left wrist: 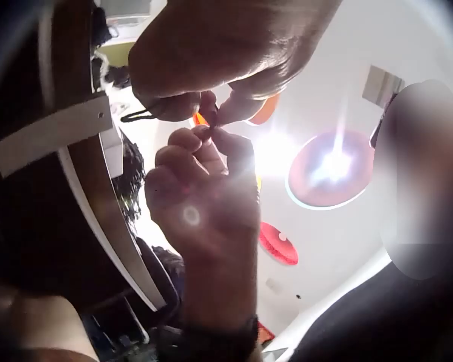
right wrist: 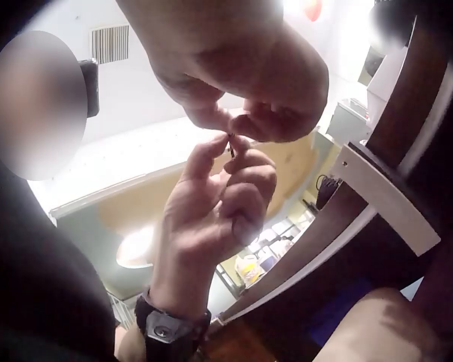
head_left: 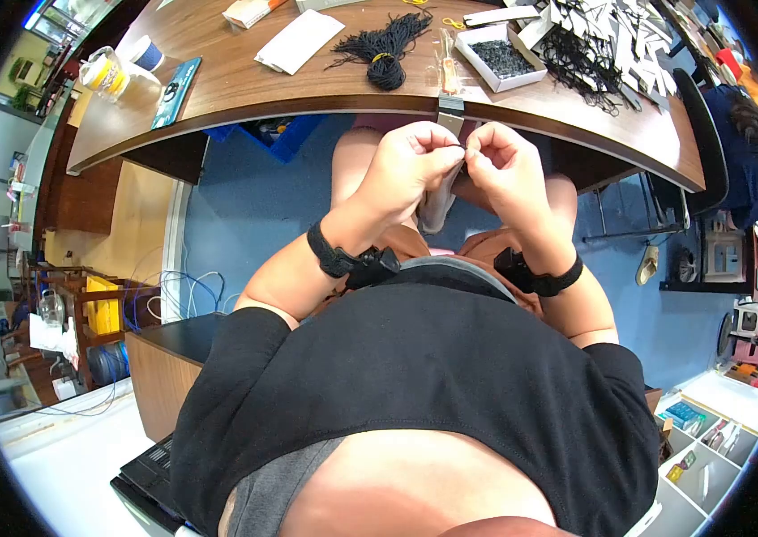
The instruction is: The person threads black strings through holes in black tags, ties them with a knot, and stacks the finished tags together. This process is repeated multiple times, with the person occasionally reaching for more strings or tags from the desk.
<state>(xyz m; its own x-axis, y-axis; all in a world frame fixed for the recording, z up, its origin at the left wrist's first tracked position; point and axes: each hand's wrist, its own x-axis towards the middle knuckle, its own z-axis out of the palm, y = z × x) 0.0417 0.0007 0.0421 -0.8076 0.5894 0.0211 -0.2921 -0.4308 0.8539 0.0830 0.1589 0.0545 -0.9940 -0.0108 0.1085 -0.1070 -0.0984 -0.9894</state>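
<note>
The left hand (head_left: pixel 406 170) and the right hand (head_left: pixel 511 172) meet fingertip to fingertip just off the table's front edge, over the lap. Between them they pinch a small dark cord (left wrist: pixel 139 116), whose loop sticks out beside the fingers in the left wrist view. In the right wrist view a short dark bit (right wrist: pixel 231 148) shows between the fingertips. The fingers hide most of the cord. Just beyond the hands, a flat tag-like strip (right wrist: pixel 389 202) with a small hole juts from the table edge.
On the wooden table (head_left: pixel 244 85) lie a bundle of black cords (head_left: pixel 385 45), a white box of small dark pieces (head_left: pixel 500 59), a pile of white tags and black cords (head_left: pixel 589 45), a white paper (head_left: pixel 300 41), a teal packet (head_left: pixel 176 92) and cups (head_left: pixel 147 54).
</note>
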